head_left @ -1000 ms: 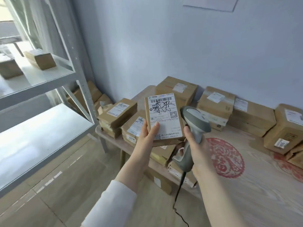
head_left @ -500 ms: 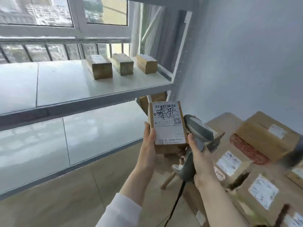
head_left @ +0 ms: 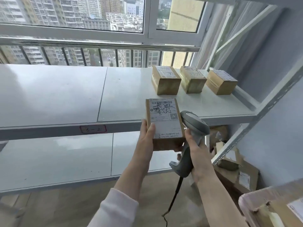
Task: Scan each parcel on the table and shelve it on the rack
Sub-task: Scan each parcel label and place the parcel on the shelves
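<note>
My left hand (head_left: 146, 138) grips a small brown parcel (head_left: 164, 123) with a white shipping label and handwritten marks, held upright in front of the rack's upper shelf (head_left: 65, 95). My right hand (head_left: 195, 154) holds a grey corded barcode scanner (head_left: 191, 138) by its handle, its head just right of the parcel. Three similar brown parcels (head_left: 166, 81) stand in a row at the back right of that shelf.
A tag reading 3-2 (head_left: 93, 129) is stuck on the shelf's front edge. A lower shelf (head_left: 57, 158) lies beneath. The rack's slanted metal brace (head_left: 255, 115) crosses at right, with more cardboard boxes (head_left: 236, 169) on the floor behind it. A table corner (head_left: 255, 199) shows at bottom right.
My view has swung left from the parcel table to face the rack. Both hands, still holding the parcel and the scanner, have come up close to the upper shelf's front edge.
</note>
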`<state>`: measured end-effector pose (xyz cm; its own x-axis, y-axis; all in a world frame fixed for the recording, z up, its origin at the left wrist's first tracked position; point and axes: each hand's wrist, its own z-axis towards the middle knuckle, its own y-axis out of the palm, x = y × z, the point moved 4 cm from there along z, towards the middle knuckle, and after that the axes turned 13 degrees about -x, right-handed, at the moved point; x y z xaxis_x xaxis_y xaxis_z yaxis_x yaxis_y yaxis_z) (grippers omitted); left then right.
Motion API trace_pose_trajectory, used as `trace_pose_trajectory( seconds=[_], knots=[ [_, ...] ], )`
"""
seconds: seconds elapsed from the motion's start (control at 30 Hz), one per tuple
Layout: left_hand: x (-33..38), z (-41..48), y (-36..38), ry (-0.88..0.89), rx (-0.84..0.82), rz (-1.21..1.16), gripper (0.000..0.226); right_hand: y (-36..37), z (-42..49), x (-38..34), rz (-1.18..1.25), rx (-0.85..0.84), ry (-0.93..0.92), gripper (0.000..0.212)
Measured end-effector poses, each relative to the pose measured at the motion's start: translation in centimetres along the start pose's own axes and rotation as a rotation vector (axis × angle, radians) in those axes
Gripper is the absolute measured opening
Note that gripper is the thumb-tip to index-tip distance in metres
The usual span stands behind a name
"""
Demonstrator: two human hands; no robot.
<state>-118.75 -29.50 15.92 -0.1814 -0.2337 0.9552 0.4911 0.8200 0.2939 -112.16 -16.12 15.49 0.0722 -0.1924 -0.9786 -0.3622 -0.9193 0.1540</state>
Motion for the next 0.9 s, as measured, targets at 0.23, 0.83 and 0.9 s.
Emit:
trace_pose_trajectory(
  seconds=[0.23, 0.83, 0.9],
  knots=[
    [1.9, 6.3, -6.5, -0.091, 0.078, 0.053, 0.052, 5.3, 8.7, 0.0, -0.005, -0.083, 0.094, 0.027],
    [6.5, 11.7, -10.8, 0.005, 0.145, 0.678, 0.087, 7.4, 15.2, -1.3, 0.026, -0.032, 0.194, 0.035],
    [7.7, 11.6, -9.9, 0.089, -0.015, 0.968, 0.093, 7.0, 15.6, -2.4, 0.01, -0.046, 0.158, 0.03]
  ],
)
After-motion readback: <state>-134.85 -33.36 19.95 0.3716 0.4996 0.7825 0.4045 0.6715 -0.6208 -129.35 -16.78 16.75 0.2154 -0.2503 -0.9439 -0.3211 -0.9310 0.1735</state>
